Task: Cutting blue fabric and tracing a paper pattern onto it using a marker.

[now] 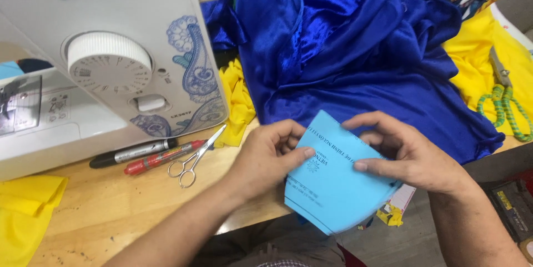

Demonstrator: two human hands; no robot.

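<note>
fingers (302, 153) of both hands pinching light blue paper piece (333, 189), blue fabric (344, 50) behind

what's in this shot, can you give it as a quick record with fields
left hand: left hand grips the left edge of the light blue paper piece
right hand: right hand pinches its right and top edge
behind paper: shiny blue fabric heaped on the wooden table
left side: white sewing machine
near machine: black marker, red marker, small scissors
far right: green-handled scissors on yellow fabric
</note>
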